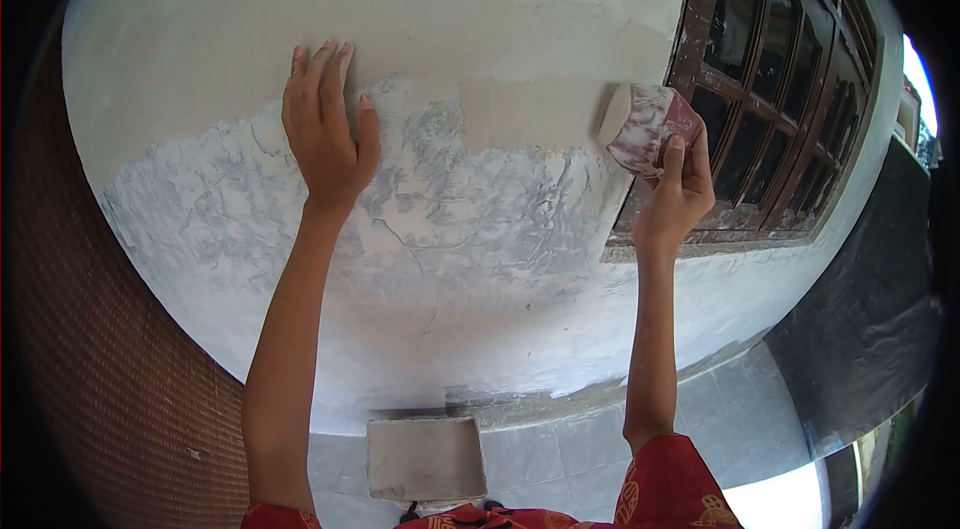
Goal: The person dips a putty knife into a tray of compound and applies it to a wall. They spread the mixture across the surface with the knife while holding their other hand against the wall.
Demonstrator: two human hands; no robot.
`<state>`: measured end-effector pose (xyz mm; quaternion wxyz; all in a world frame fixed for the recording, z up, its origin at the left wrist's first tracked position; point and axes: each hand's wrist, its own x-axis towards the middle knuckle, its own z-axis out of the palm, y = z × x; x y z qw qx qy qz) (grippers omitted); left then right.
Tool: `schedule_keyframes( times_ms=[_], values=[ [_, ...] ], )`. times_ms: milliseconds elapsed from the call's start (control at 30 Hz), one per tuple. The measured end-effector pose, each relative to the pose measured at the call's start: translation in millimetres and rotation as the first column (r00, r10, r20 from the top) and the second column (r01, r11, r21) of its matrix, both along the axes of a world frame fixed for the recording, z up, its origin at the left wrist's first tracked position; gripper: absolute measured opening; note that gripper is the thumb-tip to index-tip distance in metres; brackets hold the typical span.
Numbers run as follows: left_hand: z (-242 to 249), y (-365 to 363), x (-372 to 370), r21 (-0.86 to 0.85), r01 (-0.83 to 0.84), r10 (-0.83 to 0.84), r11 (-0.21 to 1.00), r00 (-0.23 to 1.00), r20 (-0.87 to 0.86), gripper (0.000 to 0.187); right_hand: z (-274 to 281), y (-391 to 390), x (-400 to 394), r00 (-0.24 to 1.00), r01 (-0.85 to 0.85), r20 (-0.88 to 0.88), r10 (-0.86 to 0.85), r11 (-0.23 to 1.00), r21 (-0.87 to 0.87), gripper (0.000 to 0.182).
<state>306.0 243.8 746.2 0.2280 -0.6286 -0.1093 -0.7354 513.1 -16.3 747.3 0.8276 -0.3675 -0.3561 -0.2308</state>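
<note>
Up beside the window (745, 94), pinching a white-smeared reddish tool (648, 129) by its near corner in right hand (672, 204), probably leaving the pale edge free | with left hand (330, 134) spread at the wall (450, 189), likely for steadying, contact hard to tell | with tray (420, 419) down on floor (560, 449), handy maybe

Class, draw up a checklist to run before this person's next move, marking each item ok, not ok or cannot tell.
1. Right grip holding the stained tool: ok.
2. Left grip empty: ok.
3. Wall evenly coated: not ok, bluish-grey patches show.
4. Tool clear of the window frame: cannot tell, they overlap in view.
5. Amount in the tray: cannot tell.
</note>
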Motion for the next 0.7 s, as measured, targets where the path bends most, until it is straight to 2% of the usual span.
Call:
schedule_keyframes(
  times_ms=[33,100,233,300,433,500,567,633,700],
  values=[
    [-0.1,0.7,-0.5,-0.002,0.003,-0.003,1.0,1.0,-0.006,0.044,-2.4,8.4,-6.4,1.0,0.003,-0.006,-0.003,1.0,-0.002,0.04],
    [1.2,1.9,-0.6,0.026,0.025,-0.026,0.999,1.0,0.011,0.044,-7.7,29.2,-18.9,0.997,0.031,0.081,-0.018,0.986,-0.161,0.041],
    [0.2,0.8,-0.8,0.02,0.006,-0.007,1.0,1.0,0.015,0.044,-13.1,23.6,-2.3,0.996,0.08,0.047,-0.072,0.977,-0.197,0.042],
    [-0.1,-1.3,0.5,-0.013,-0.016,0.016,1.0,1.0,0.0,0.044,-8.0,4.6,7.0,0.998,0.031,-0.053,-0.03,0.999,0.025,0.042],
    [1.1,-1.9,0.2,0.008,-0.001,0.001,1.0,1.0,-0.019,0.044,-1.3,13.0,-11.7,1.0,-0.024,-0.013,0.025,0.998,0.05,0.042],
    [1.3,0.6,-0.2,0.027,-0.002,0.002,1.0,1.0,0.005,0.044,2.9,42.3,-40.2,0.993,-0.047,0.107,0.059,0.993,-0.11,0.041],
    [1.2,1.2,0.2,0.032,-0.003,0.003,0.999,1.0,0.007,0.044,9.1,59.6,-64.8,0.989,-0.035,0.13,0.068,0.969,-0.244,0.04],
    [1.5,1.8,-1.8,0.038,-0.009,0.009,0.999,1.0,0.007,0.044,11.2,68.5,-57.0,0.983,-0.005,0.181,0.046,0.975,-0.22,0.039],
    [0.7,0.7,-1.3,0.019,-0.002,0.002,1.0,1.0,0.011,0.044,16.8,56.0,-35.8,0.985,0.118,0.143,-0.093,0.977,-0.175,0.039]
  ],
)
